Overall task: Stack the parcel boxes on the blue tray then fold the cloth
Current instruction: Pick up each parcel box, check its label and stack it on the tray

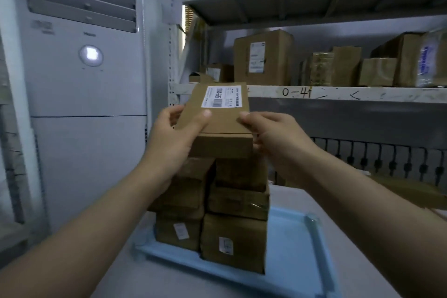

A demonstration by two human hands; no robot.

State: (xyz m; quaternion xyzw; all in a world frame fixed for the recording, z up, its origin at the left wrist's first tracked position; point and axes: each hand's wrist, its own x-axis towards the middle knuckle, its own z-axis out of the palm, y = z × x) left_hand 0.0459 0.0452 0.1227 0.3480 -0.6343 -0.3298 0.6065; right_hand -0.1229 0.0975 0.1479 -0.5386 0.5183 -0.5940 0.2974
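A brown parcel box (222,118) with a white shipping label sits at the top of a two-column stack of brown parcel boxes (232,237). The stack stands on the left part of the blue tray (295,256). My left hand (174,138) grips the top box's left side, thumb on its top face. My right hand (273,138) pinches its right near corner, fingers down the side. No cloth shows in view.
The tray lies on a white table (309,198). A tall white air conditioner (84,104) stands to the left. Grey shelves (338,94) behind hold several more cardboard boxes (263,58). A dark rack (387,157) runs behind the table at right.
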